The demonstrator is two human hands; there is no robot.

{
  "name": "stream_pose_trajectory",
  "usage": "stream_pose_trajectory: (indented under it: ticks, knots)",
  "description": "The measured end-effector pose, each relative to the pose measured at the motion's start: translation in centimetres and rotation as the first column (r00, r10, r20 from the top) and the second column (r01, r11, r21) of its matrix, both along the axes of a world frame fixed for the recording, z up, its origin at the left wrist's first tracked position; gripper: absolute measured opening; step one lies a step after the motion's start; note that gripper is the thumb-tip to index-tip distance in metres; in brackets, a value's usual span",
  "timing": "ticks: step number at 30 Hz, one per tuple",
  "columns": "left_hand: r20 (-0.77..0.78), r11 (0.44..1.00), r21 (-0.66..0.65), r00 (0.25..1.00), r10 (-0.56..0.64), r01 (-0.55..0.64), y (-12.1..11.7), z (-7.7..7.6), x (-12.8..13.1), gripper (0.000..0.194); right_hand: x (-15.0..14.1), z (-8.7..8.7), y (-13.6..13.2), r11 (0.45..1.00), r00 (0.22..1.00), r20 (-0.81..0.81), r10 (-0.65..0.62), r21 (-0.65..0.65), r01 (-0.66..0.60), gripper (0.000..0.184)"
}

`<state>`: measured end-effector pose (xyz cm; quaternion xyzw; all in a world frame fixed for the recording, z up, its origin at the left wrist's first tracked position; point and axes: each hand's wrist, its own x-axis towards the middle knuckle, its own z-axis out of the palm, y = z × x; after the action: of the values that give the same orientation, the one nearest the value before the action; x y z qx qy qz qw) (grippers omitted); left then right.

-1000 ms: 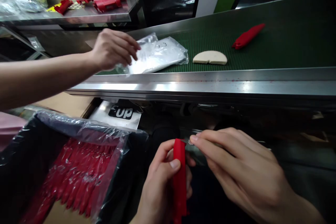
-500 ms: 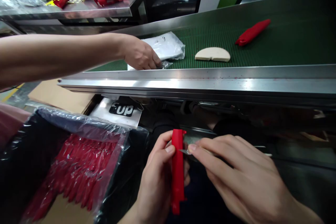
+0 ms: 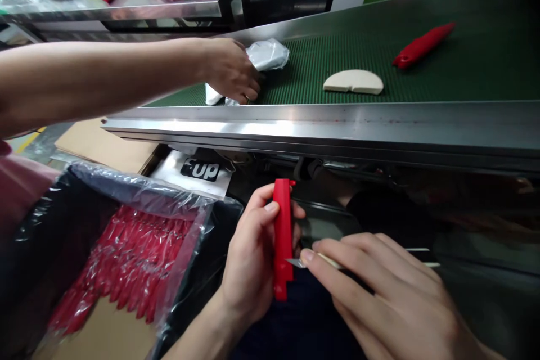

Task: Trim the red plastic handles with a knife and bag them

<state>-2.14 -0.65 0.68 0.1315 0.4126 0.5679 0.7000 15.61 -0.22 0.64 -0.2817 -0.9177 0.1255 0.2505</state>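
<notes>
Many red parts (image 3: 135,259) lie in a dark bin (image 3: 194,275) at eight o'clock, under clear film (image 3: 113,177) that perhaps guards them from scuffs. At eleven, a co-worker's hand (image 3: 234,72) is at white packets (image 3: 268,55) on the belt (image 3: 310,67). At six, the left hand's (image 3: 253,247) grip is closed around an upright red piece (image 3: 282,236), likely to steady it with its right edge exposed. Toward five, the right hand's (image 3: 379,287) grip pinches a slim knife (image 3: 296,263) near its blade, presumably for fine control; I cannot tell whether the tip touches.
</notes>
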Motion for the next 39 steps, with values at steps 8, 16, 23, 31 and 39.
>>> stream_pose_trajectory:
  ticks: [8,16,23,31,39]
  knots:
    - [0.009,1.0,0.014,1.0,0.012,-0.012,1.1,0.3,-0.1,0.018,-0.1,-0.1,-0.6,0.999,1.0,0.01,-0.018,0.038,0.018,0.029]
    - [-0.047,0.998,0.052,0.998,-0.036,0.038,0.5,0.2,-0.3,0.018,1.1,0.9,1.7,0.993,0.993,-0.087,-0.077,0.082,0.084,0.039]
    - [-0.213,0.993,0.066,0.973,-0.086,0.102,-1.3,0.0,-0.2,0.033,-0.4,1.4,3.9,0.979,0.977,-0.169,-0.13,0.132,0.153,0.035]
    - [-0.239,0.996,0.029,0.968,-0.077,0.086,-1.8,0.4,0.0,0.037,-0.6,1.2,3.7,0.987,0.978,-0.188,-0.094,0.112,0.116,0.037]
    - [-0.242,0.989,0.044,0.962,-0.128,0.142,-1.7,0.3,-0.1,0.033,-0.2,1.1,3.9,0.983,0.985,-0.155,-0.081,0.152,0.105,0.039]
